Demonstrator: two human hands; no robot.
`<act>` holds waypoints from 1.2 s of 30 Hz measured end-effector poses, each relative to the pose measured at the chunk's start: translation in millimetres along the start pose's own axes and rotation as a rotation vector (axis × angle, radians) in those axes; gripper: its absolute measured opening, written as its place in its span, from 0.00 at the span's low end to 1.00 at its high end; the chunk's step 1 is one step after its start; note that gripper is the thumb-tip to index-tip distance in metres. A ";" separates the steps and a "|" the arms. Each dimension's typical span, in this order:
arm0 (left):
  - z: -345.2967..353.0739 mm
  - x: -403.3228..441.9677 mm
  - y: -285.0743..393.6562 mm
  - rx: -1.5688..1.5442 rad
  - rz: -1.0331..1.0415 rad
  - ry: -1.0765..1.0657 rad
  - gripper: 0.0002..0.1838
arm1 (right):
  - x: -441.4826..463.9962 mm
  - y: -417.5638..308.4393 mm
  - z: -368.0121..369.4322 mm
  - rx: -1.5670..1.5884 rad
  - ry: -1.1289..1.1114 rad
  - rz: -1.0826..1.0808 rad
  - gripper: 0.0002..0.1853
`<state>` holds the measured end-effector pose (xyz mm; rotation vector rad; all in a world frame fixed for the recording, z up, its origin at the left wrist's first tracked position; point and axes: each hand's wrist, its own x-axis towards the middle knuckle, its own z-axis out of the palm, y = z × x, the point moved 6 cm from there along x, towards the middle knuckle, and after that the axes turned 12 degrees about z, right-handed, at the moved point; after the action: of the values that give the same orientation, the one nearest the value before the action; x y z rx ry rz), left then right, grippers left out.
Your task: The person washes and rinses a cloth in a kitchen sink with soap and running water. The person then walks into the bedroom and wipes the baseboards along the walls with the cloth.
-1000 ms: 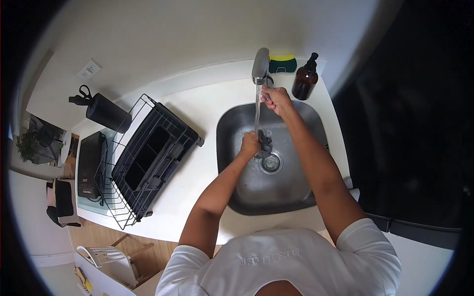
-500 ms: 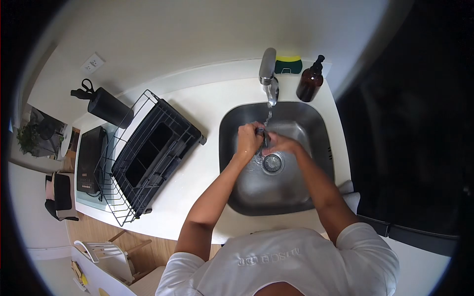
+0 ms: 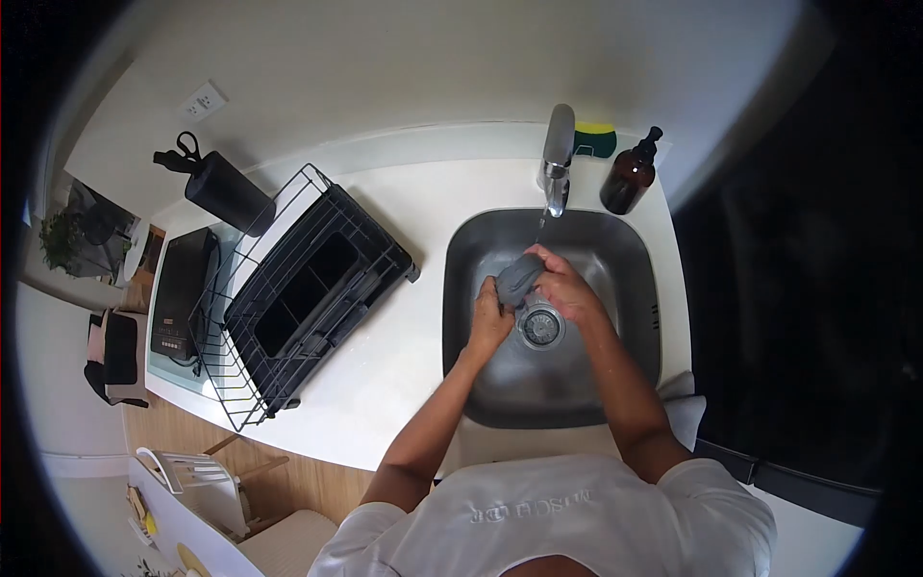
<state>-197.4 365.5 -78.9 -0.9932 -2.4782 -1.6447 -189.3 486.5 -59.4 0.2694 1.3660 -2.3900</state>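
Over the steel sink (image 3: 615, 385), both hands grip a soft-looking grey cloth (image 3: 520, 278), bunched up under the faucet (image 3: 558, 154). My left hand (image 3: 491, 322) has its fingers closed on the cloth's lower left side. On the upper right side, my right hand (image 3: 567, 288) clasps it, thumb side toward the faucet. A thin stream of water falls from the spout close above the cloth. Just below the hands lies the round drain (image 3: 540, 328). The folds and my palms hide part of the cloth.
Behind the sink are a green-and-yellow sponge (image 3: 595, 141) in a holder and a brown pump bottle (image 3: 629, 177). To the left stand a black wire dish rack (image 3: 317, 288), a black utensil holder (image 3: 231, 194) and a dark cooktop (image 3: 183, 288). Another grey cloth (image 3: 683, 413) hangs at the right edge.
The grey cloth now shows as a wider, rounded bundle between the hands. My right hand has turned and moved around its upper side. The whole view has shifted slightly.
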 end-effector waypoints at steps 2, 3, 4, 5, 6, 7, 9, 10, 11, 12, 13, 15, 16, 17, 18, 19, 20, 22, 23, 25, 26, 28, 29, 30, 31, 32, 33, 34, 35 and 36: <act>-5.8 -1.3 5.2 -0.005 -0.227 0.136 0.21 | -1.5 10.1 -19.8 -0.033 0.020 -0.042 0.18; 6.0 -1.2 -2.6 -0.010 -0.228 0.136 0.21 | -3.6 13.8 -27.1 -0.064 0.040 -0.089 0.18; 17.6 -4.3 -22.9 -0.215 -0.277 0.305 0.22 | -9.6 20.8 -26.4 -0.067 0.043 -0.087 0.18; 22.9 -7.5 -36.4 -0.420 -0.321 0.473 0.22 | -17.2 33.6 -19.5 0.120 -0.065 -0.038 0.17; 21.9 -5.8 -31.7 -0.424 -0.318 0.476 0.22 | -22.5 43.0 -11.7 0.304 -0.176 0.012 0.17; 21.2 -3.2 -18.8 -0.428 -0.267 0.412 0.23 | -31.9 33.6 8.5 0.559 -0.177 0.016 0.17; 16.3 -4.6 1.8 -0.432 -0.222 0.343 0.24 | -5.4 51.0 -18.9 0.732 -0.044 0.019 0.20; 6.8 -4.4 23.4 -0.035 0.002 0.297 0.25 | -0.2 53.6 -26.8 0.822 0.028 0.022 0.21; 6.8 -6.9 44.5 0.359 0.229 0.240 0.25 | 4.5 55.9 -34.5 0.909 0.101 0.018 0.23; 9.8 -11.9 46.4 0.357 0.231 0.235 0.25 | 4.8 45.3 -34.3 0.637 0.218 -0.018 0.21; 21.1 -18.3 22.8 -0.278 -0.137 0.214 0.24 | 4.3 32.1 -31.5 0.359 0.326 -0.053 0.20; 45.9 -35.1 14.3 -1.123 -0.805 0.140 0.23 | -0.7 9.5 -16.1 0.172 0.342 -0.184 0.17; 37.9 -30.6 20.4 -1.121 -0.808 0.143 0.23 | -5.7 -3.5 -4.8 -0.015 0.357 -0.313 0.14; 40.0 -26.5 31.5 -1.409 -0.867 0.120 0.25 | -6.4 -5.5 5.3 -0.014 0.357 -0.308 0.14; 42.6 -21.6 40.5 -1.702 -0.915 0.093 0.27 | -13.7 -17.6 19.0 -0.276 0.451 -0.472 0.11; 44.2 -15.8 32.0 -1.792 -0.897 0.116 0.30 | -21.7 -26.0 30.4 -0.545 0.541 -0.634 0.09; 43.7 -13.5 28.5 -1.797 -0.897 0.117 0.30 | -23.2 -24.3 30.3 -0.550 0.541 -0.632 0.09; 37.1 -10.9 33.4 -1.831 -0.974 0.151 0.37 | -22.1 -13.3 25.7 -0.585 0.594 -0.473 0.12; 42.8 -9.2 27.3 -1.966 -0.903 0.103 0.32 | -19.3 -2.8 15.9 -0.498 0.626 -0.409 0.13; 52.3 -10.3 7.6 -1.906 -0.867 0.140 0.30 | -24.7 2.8 21.1 -0.528 0.630 -0.432 0.12; 57.8 -9.5 -1.9 -1.848 -0.829 0.172 0.28 | -27.4 3.5 23.6 -0.560 0.636 -0.459 0.12; 66.5 -3.9 -12.3 -1.730 -0.753 0.232 0.24 | -30.9 0.8 29.5 -0.446 0.624 -0.548 0.12; 72.5 -0.9 -16.1 -1.700 -0.735 0.245 0.23 | -35.1 -2.3 30.5 -0.326 0.609 -0.636 0.14; 76.7 3.0 -17.0 -1.670 -0.718 0.257 0.22 | -38.7 -7.2 30.4 -0.327 0.611 -0.636 0.14; 79.0 4.4 -24.1 -1.681 -0.762 0.465 0.18 | -40.7 -6.7 20.3 -0.085 0.621 -0.509 0.14; 79.7 0.2 -30.8 -1.680 -0.805 0.677 0.15 | -40.5 -0.4 11.6 0.156 0.625 -0.377 0.16; 78.6 0.5 -22.5 -1.682 -0.808 0.677 0.15 | -30.7 6.5 2.0 0.517 0.416 -0.521 0.17; 62.1 7.1 -4.7 -1.494 -0.606 0.657 0.09 | -26.6 16.0 -13.6 0.515 0.420 -0.522 0.17; 47.5 12.4 13.5 -1.300 -0.413 0.630 0.09 | -19.2 26.7 -23.5 0.700 0.202 -0.472 0.16; 46.7 14.2 21.6 -1.303 -0.414 0.627 0.09 | -14.2 30.0 -23.6 0.877 -0.024 -0.417 0.15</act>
<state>-182.6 416.8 -77.3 0.2119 -1.0628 -3.0735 -164.5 496.2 -90.3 0.1813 0.2851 -3.2034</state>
